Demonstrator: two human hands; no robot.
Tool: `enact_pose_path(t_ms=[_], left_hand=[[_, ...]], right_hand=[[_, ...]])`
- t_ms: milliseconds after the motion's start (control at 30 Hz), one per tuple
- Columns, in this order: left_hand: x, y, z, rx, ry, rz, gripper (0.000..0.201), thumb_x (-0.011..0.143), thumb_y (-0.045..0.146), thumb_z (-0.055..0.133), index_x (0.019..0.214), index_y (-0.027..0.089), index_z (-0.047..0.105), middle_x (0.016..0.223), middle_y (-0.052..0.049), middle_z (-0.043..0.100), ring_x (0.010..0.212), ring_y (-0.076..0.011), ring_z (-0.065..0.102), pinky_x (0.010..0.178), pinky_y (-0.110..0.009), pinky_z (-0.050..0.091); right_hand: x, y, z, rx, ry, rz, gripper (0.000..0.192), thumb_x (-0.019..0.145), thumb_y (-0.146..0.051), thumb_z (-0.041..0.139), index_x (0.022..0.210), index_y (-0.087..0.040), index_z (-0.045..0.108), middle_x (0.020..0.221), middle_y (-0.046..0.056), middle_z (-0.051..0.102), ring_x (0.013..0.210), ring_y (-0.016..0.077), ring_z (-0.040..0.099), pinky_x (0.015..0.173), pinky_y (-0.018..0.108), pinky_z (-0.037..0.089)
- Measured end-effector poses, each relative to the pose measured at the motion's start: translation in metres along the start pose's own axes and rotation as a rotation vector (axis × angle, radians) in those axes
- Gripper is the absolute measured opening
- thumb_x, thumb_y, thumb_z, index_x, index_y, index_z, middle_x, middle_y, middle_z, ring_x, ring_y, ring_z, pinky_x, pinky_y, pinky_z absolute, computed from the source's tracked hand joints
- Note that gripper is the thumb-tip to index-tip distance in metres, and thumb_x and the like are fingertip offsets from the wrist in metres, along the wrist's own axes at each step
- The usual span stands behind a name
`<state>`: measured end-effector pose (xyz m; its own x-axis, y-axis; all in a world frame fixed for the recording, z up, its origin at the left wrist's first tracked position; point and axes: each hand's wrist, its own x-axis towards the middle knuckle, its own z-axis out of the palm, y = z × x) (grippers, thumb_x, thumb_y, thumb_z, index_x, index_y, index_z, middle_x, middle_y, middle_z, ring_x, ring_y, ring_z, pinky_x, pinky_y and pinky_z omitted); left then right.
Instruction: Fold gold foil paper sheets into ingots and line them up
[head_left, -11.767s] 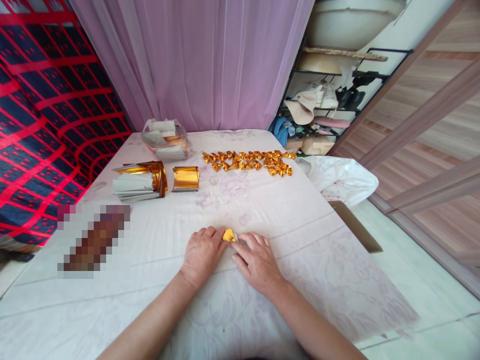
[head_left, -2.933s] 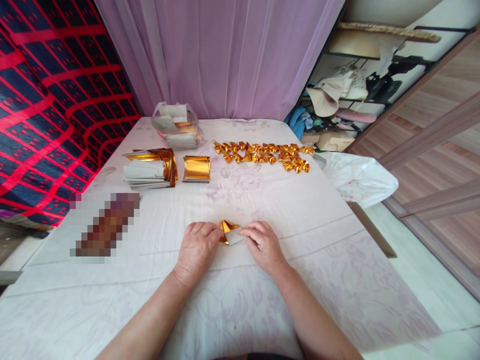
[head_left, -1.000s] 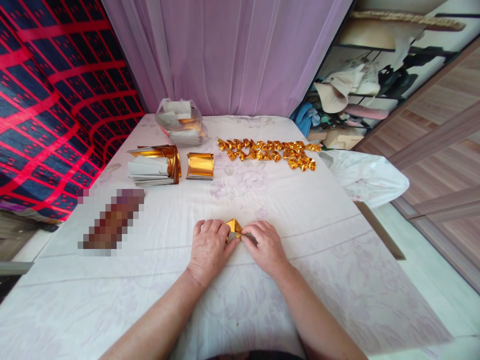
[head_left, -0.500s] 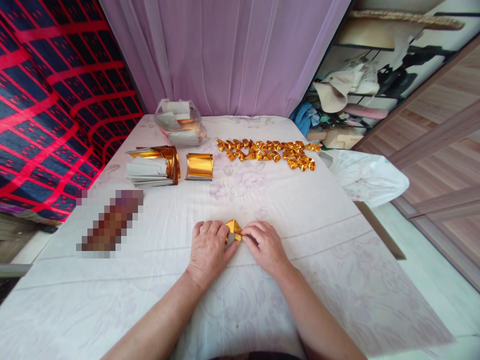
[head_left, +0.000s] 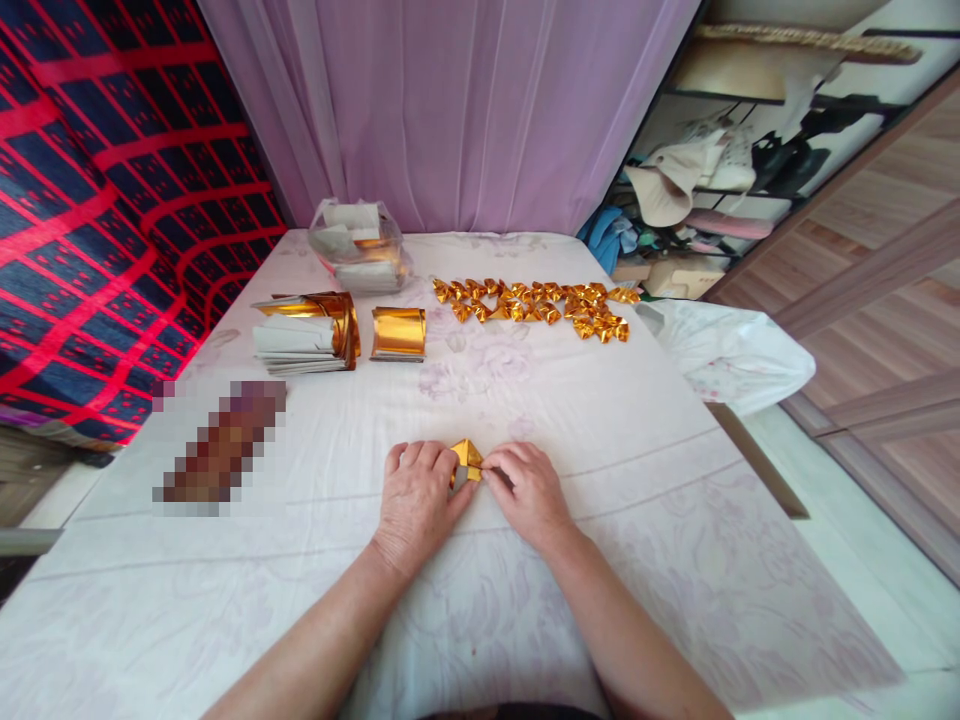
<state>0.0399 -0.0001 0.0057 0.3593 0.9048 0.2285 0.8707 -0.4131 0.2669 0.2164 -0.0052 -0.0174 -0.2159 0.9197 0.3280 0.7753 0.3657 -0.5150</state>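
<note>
Pinching one gold paper (head_left: 466,453), left hand (head_left: 421,490) and right hand (head_left: 532,493) both touch it: two o'clock from left, ten from right, tip toward twelve.

Less grey on gold paper (head_left: 468,453) now

Two bare arms reach in from the near edge, the left forearm (head_left: 334,630) slanting far and right, the right forearm (head_left: 620,630) far and left. The left hand (head_left: 421,497) is back-up, fingers (head_left: 420,456) bent and curled downward, thumb (head_left: 461,497) stretched right. Just beside it, the right hand (head_left: 531,492) angles left, its thumb and index finger (head_left: 504,460) drawn together in a pinch.
</note>
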Motion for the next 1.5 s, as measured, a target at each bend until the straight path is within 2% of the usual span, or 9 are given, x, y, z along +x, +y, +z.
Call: enact_pose_path(t_ms=[567,833,1033,1500], left_hand=[[0.0004,-0.0011,0.0017,-0.01,0.003,-0.007,0.023,0.086,0.044,0.06,0.085,0.021,0.063,0.088,-0.005,0.063,0.089,-0.0246,0.055,0.083,-0.042,0.037],[0.0015,-0.0013,0.0024,-0.008,-0.002,-0.019,0.018,0.084,0.038,0.063,0.085,0.021,0.062,0.088,-0.005,0.062,0.089,-0.0247,0.055,0.082,-0.042,0.038],[0.0004,-0.0019,0.0029,-0.03,0.015,-0.003,0.024,0.084,0.045,0.062,0.084,0.021,0.061,0.087,-0.005,0.062,0.088,-0.0241,0.055,0.082,-0.041,0.037],[0.0007,-0.0011,0.0034,-0.027,-0.005,-0.027,0.02,0.083,0.04,0.063,0.084,0.021,0.061,0.089,-0.005,0.062,0.09,-0.025,0.054,0.082,-0.042,0.038]], right_hand=[[0.0001,0.0,0.0027,-0.003,0.014,0.024,0.011,0.085,-0.014,0.059,0.08,-0.023,0.063,0.084,0.001,0.065,0.084,0.0187,0.057,0.076,0.032,0.038],[0.0006,-0.0026,0.0022,-0.016,0.027,0.022,0.008,0.083,-0.014,0.062,0.08,-0.022,0.063,0.084,0.001,0.065,0.084,0.0189,0.057,0.077,0.032,0.038],[0.0009,-0.0038,0.0014,-0.031,0.021,0.034,0.009,0.082,-0.013,0.062,0.08,-0.023,0.063,0.084,0.001,0.065,0.085,0.0186,0.057,0.076,0.032,0.038],[0.0014,-0.005,0.0017,-0.026,-0.007,0.059,0.006,0.081,-0.017,0.064,0.081,-0.023,0.063,0.086,0.002,0.065,0.087,0.0202,0.057,0.079,0.034,0.039]])
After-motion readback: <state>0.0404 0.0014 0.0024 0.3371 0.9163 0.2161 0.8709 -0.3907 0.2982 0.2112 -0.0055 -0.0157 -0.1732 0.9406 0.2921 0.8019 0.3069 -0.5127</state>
